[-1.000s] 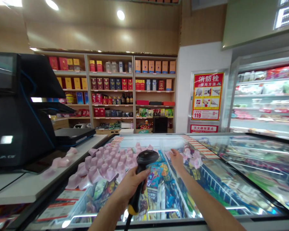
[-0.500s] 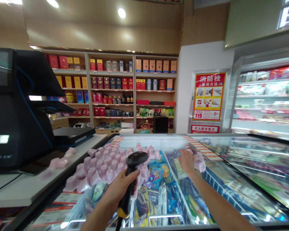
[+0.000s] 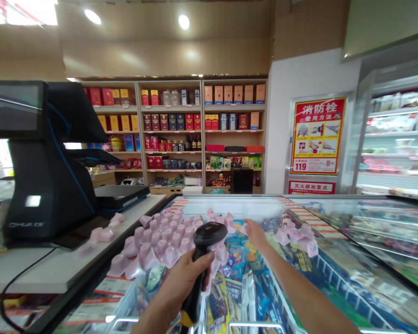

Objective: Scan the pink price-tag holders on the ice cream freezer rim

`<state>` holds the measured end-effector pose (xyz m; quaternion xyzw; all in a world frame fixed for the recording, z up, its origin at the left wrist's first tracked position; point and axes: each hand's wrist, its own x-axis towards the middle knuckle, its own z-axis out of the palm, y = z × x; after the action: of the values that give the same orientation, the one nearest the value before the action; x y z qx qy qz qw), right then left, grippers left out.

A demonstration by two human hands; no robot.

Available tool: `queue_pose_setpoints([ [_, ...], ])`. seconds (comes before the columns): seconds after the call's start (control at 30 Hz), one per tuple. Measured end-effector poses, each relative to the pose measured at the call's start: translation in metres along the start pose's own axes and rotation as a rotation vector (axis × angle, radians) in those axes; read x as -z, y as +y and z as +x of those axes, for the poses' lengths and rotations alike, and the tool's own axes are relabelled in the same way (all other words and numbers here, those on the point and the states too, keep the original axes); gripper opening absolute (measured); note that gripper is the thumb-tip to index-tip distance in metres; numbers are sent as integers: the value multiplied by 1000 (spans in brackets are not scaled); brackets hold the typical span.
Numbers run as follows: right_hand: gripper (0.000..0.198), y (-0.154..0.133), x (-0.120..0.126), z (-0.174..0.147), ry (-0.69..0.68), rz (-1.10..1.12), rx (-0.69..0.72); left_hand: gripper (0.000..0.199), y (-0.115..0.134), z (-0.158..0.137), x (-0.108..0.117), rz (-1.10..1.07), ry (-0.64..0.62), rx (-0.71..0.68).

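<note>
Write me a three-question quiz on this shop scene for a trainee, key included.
1. Which hand holds the scanner?
2. True or false: pink cups show on both sides of the right hand in the picture.
3. Where does the black terminal stand?
A) On the shelves
B) On the counter
C) On the floor

Key: 1. The left hand. 2. True. 3. B.

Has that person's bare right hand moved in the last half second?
Yes. The bare right hand has moved to the left, farther away from the flat, red-and-white striped band on its right.
</note>
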<state>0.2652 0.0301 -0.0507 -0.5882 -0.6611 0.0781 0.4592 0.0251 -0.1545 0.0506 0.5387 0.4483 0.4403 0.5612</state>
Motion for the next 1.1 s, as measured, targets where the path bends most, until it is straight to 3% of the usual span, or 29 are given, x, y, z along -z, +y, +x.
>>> queue_pose_setpoints([
  [0.07, 29, 2, 12, -5, 109, 345, -191, 29, 0, -2, -5, -16, -20, -11],
  [0.13, 31, -2, 23, -9, 131, 742, -374, 28, 0, -5, -12, -34, -48, -26],
  [0.23, 27, -16, 35, -13, 61, 1140, -454, 28, 1, -11, -21, -24, -115, -49],
  [0.4, 23, -35, 43, -16, 25, 1307, -432, 27, 7, -18, -27, 2, -138, -57],
  [0.6, 28, -42, 44, -16, 40, 1249, -387, 25, 8, -21, -28, 8, -151, -54],
  [0.73, 33, -36, 45, -16, 98, 1054, -342, 27, 8, -16, -28, 7, -119, -29],
  [0.93, 33, -13, 48, -22, 210, 29, -119, 29, 5, 0, -27, -28, -57, -30],
  [1.1, 30, 3, 58, -34, 177, -486, -73, 30, 1, 14, -28, -50, -39, -68],
])
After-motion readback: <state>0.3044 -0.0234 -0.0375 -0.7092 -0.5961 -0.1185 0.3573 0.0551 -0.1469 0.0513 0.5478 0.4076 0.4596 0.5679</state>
